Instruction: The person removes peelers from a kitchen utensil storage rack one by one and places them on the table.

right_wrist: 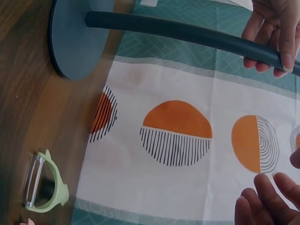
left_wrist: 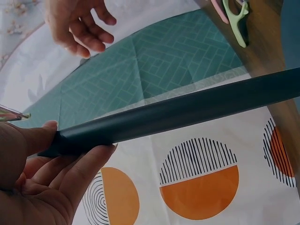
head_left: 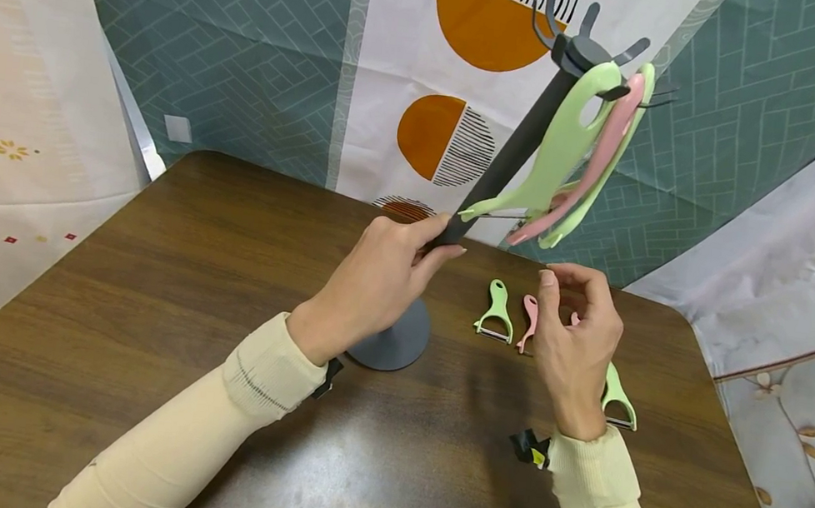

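Observation:
My left hand [head_left: 380, 280] grips the pole of a dark rotating-hook stand [head_left: 516, 145], thumb on one side and fingers on the other. The stand's round base [head_left: 391, 343] is on the table. From its top hooks hang a light green peeler [head_left: 564, 150], a pink peeler [head_left: 606, 155] and another green peeler [head_left: 583, 224]. Below them my right hand [head_left: 578, 349] hovers with bent, loose fingers and nothing in it; the right wrist view shows those fingers [right_wrist: 265, 199] apart from the pole.
On the brown table [head_left: 186, 279] lie a green peeler [head_left: 497, 308], a pink peeler [head_left: 530, 314] and, beside my right wrist, another green peeler [head_left: 619, 400]. Part of a pink thing shows behind my right hand. Patterned cloth [head_left: 213, 39] hangs behind the table.

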Action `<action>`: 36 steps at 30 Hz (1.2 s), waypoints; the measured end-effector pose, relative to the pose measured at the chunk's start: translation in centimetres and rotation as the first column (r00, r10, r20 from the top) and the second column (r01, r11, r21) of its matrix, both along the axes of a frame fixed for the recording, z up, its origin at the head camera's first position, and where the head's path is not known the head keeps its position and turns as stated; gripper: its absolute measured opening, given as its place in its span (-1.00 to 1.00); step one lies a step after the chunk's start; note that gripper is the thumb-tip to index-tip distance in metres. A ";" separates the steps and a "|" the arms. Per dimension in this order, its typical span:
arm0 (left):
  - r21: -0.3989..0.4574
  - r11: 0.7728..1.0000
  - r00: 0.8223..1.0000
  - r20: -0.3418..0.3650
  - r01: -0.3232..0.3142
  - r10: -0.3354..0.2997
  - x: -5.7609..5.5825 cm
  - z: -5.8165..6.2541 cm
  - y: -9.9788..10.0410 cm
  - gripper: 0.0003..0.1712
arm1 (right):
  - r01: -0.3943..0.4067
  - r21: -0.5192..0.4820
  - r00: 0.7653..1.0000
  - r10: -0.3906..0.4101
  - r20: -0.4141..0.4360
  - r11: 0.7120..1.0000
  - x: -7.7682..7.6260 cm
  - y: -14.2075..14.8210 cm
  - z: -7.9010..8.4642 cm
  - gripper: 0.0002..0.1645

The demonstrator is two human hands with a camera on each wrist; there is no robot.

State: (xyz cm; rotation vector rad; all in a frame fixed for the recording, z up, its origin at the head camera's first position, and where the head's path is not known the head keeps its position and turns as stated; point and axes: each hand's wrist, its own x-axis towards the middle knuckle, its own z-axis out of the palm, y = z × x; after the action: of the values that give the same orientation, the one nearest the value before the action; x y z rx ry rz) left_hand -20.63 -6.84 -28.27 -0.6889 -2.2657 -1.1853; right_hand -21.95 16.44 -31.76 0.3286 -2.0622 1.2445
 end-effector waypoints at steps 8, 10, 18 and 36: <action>0.000 1.000 1.000 -0.007 -0.003 0.003 0.1 0.0 0.1 -0.79 | -0.043 -0.014 0.998 0.043 -0.043 0.999 0.0 -0.6 0.4 -0.81; 0.000 1.000 1.000 -0.006 -0.005 0.005 0.1 0.0 0.1 -0.79 | -0.058 -0.013 0.997 0.057 -0.047 0.998 0.1 -0.8 0.6 -0.80; -0.007 1.000 1.000 -0.008 -0.011 0.011 0.2 0.0 0.1 -0.82 | -0.108 -0.009 0.992 0.107 -0.065 0.994 0.2 -1.3 1.3 -0.74; -0.016 1.000 1.000 -0.013 -0.018 0.018 0.5 0.1 0.4 -0.80 | -0.161 -0.039 0.981 0.155 -0.116 0.986 0.5 -2.4 2.5 -0.80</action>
State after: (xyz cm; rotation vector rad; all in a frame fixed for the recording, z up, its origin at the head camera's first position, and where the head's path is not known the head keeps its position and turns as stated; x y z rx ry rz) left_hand -20.10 -6.41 -28.18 -0.6784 -2.2687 -1.1526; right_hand -21.50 14.01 -29.28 0.5368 -1.9370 1.3360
